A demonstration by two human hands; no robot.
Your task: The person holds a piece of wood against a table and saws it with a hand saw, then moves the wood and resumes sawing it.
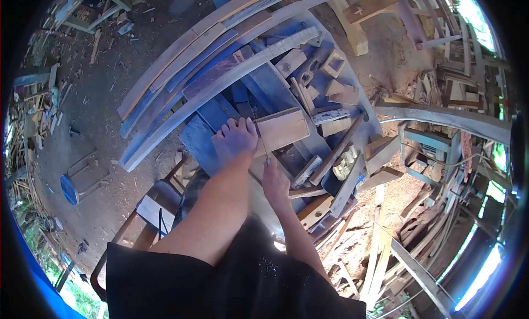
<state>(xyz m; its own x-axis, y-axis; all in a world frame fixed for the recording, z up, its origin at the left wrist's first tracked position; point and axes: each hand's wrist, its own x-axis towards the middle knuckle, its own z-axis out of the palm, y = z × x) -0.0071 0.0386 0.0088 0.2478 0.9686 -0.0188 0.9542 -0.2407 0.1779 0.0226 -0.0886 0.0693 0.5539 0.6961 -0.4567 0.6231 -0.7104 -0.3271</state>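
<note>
A flat wooden block [284, 130] lies across the cluttered workbench, its pale face turned up. My left hand [236, 140] presses on the block's left end, fingers curled over it. Right beside those fingers, the narrow dark blade of a saw-like tool [262, 138] crosses the block. The handle end is in my right hand [275, 182], which is closed around it nearer my body. Whether the blade has teeth is too small to see. Beneath the block are darker boards [217, 111], partly hidden by my left hand.
Long curved planks [193, 98] run along the bench's far left side. Wood offcuts [333, 63] and small blocks crowd its right side. A blue round stool [69, 189] stands at left, a chair [160, 200] nearer me. Timber lengths [419, 264] pile up at right.
</note>
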